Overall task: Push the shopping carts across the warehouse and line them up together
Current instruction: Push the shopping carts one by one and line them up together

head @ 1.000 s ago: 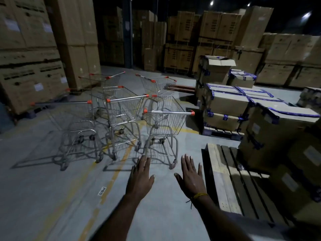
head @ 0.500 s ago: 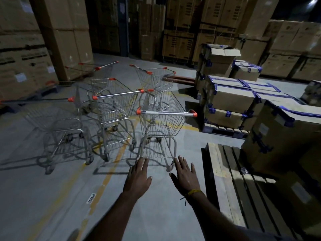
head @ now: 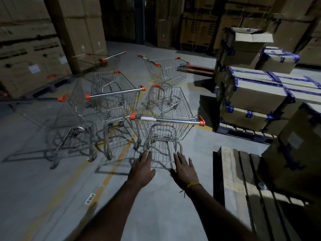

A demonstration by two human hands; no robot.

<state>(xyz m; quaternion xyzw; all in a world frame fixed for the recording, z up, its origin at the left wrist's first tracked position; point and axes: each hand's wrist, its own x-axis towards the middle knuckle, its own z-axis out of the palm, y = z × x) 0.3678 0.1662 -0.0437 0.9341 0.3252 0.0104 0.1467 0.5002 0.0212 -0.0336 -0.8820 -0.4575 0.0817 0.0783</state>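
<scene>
Several wire shopping carts with orange handle caps stand scattered on the grey floor. The nearest cart (head: 167,119) faces away from me, its chrome handle bar straight ahead. To its left stands a second cart (head: 114,94), and further left a blurred third cart (head: 57,112). Two more carts (head: 165,66) (head: 106,61) sit behind them. My left hand (head: 141,166) and my right hand (head: 185,170) are stretched out flat, fingers apart, below and short of the nearest cart's handle, touching nothing.
A wooden pallet (head: 243,180) lies on the floor at my right. Taped cardboard boxes (head: 257,94) are stacked on pallets beyond it. Tall box stacks (head: 31,54) line the left and back. A yellow floor line (head: 114,164) runs under the carts.
The carts have grown larger in view as I came nearer. Both hands stay outstretched and empty, now closer to the nearest cart's handle.
</scene>
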